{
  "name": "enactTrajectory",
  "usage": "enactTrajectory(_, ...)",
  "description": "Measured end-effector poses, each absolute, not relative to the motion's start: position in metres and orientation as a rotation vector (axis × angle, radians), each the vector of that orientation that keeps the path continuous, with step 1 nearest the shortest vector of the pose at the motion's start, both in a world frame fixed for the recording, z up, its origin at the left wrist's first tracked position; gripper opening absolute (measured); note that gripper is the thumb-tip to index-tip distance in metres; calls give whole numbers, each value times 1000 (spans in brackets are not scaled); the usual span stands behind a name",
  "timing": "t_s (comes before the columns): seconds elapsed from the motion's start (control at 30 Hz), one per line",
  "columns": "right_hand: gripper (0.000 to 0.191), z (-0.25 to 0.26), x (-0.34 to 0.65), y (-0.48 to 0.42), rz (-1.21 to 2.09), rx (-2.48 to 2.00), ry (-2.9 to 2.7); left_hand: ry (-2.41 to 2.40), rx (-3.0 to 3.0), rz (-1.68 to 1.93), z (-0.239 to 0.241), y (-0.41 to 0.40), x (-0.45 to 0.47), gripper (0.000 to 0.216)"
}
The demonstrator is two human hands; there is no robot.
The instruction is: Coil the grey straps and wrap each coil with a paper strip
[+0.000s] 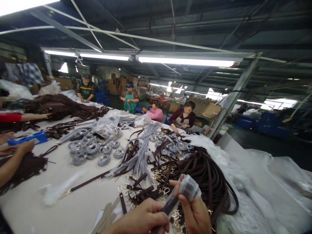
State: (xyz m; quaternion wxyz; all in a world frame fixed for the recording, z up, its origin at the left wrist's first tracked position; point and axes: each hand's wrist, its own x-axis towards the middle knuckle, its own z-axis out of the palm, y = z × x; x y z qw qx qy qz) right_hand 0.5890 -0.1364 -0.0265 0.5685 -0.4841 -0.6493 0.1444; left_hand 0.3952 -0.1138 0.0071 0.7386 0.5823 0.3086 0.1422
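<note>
My left hand (140,218) is closed round the lower end of a dark brown strap (170,203) near the bottom edge. My right hand (195,213) pinches the clear plastic sleeve (189,188) that covers the strap's upper end. Both hands hover just above a heap of brown straps with gold clasps (202,175) on the white table (80,208).
Coiled straps in plastic (92,149), bagged straps (142,152) and a long single strap (90,182) lie on the table. Other people's hands (14,152) work at the left, by a blue tool (26,139). Several people stand or sit at the far end (156,112). White plastic sheeting (263,182) drapes the right.
</note>
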Motion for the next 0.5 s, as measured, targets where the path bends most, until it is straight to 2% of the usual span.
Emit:
enactTrajectory(0.13, 31, -31, 589, -113, -304, -1230, -1805, 719, 1325, 245, 16, -115, 388, 13)
enactTrajectory(0.2, 31, -35, 591, -109, -438, -1241, -1850, 795, 1378, 195, 21, -118, 383, 14)
enactTrajectory(0.27, 36, -41, 593, -112, -391, -1187, -1969, 875, 1493, 134, 28, -119, 375, 11)
enactTrajectory(0.33, 42, -48, 595, -120, -161, -1102, -2098, 931, 1732, 142, 36, -116, 366, 8)
enactTrajectory(0.37, 44, -51, 595, -126, 35, -1080, -2130, 919, 1883, 166, 41, -111, 361, 15)
enactTrajectory(0.43, 41, -54, 594, -140, 583, -1107, -2025, 786, 2160, 212, 50, -95, 352, 21)
enactTrajectory(0.5, 40, -52, 591, -157, 1147, -1152, -1709, 583, 2269, 204, 57, -73, 346, 10)
